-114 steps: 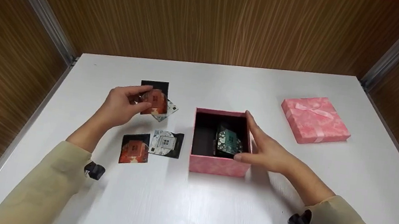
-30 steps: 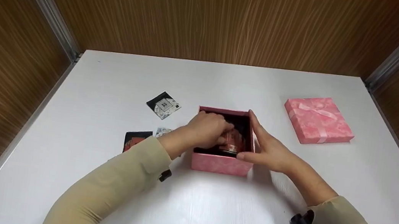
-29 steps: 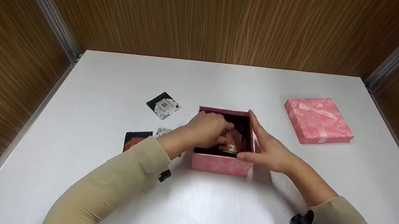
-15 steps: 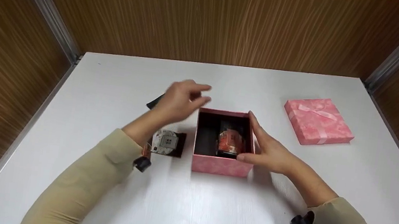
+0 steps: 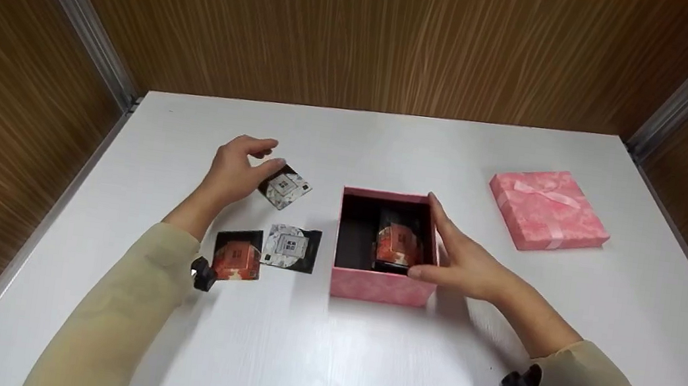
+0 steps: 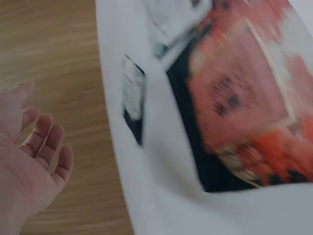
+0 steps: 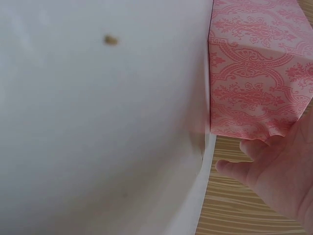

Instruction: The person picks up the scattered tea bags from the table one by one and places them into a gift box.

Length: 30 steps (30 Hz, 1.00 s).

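My left hand (image 5: pixel 234 168) hovers with loosely bent fingers and holds nothing; its thumb tip overlaps the edge of a black-and-white square sachet (image 5: pixel 287 187) in the head view. Whether they touch I cannot tell. Nearer me lie a red-and-black sachet (image 5: pixel 237 255) and a second white-and-black sachet (image 5: pixel 292 246). My right hand (image 5: pixel 474 263) holds the right side of an uncovered pink gift box (image 5: pixel 379 288), thumb at the front corner and a finger at the back. Inside, a red sachet (image 5: pixel 399 243) lies uppermost against the right side; what is beneath is hidden.
The pink box lid (image 5: pixel 551 210), with a ribbon bow, lies at the right on the white table (image 5: pixel 334 364). Wood-patterned panels (image 5: pixel 391 40) stand behind and at both sides. A black wrist device (image 5: pixel 518 382) sits at the right cuff.
Earlier my left hand held a red sachet, then put it in the box, over the green one. Empty, it has moved back left to the sachets. The right hand stays on the box.
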Motion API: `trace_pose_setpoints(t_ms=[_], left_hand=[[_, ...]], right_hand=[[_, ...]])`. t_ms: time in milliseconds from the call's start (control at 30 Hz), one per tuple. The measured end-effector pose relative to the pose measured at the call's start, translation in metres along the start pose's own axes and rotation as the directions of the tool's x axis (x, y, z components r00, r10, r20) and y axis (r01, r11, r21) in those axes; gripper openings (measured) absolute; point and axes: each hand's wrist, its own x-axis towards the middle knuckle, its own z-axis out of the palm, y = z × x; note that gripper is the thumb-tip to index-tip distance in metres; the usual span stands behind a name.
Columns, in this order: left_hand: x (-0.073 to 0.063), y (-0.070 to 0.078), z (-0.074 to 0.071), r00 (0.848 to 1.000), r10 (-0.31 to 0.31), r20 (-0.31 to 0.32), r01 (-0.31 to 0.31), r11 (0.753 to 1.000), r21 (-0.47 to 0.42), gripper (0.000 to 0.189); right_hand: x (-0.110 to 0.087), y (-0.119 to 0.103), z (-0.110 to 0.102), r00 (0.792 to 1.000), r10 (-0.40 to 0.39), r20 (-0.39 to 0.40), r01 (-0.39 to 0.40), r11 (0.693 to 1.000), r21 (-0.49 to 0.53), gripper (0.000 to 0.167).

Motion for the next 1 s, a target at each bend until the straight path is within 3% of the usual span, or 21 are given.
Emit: trace_pose_setpoints(t_ms=[167,400,733,1000], left_hand=[[-0.002,-0.022,0.003,0.997,-0.074,0.038,0.073,0.997,0.022,0.056],[-0.008,-0.04,0.01,0.987,-0.089,0.134,0.078,0.993,0.086,0.066],[-0.007,-0.043,0.019,0.977,-0.112,0.181,0.094,0.99,0.106,0.072],[-0.005,-0.045,0.02,0.979,-0.061,0.194,0.022,0.98,0.197,0.073]], right_hand=[[0.0,0.001,0.001,1.0,-0.001,-0.003,0.001,1.0,-0.001,0.122],[0.0,-0.001,0.001,1.0,-0.001,0.001,0.001,1.0,0.004,0.121],[-0.002,-0.001,-0.001,1.0,0.001,-0.001,-0.001,1.0,0.014,0.121],[-0.004,-0.004,-0.003,1.0,0.0,0.001,0.0,1.0,0.012,0.122]])
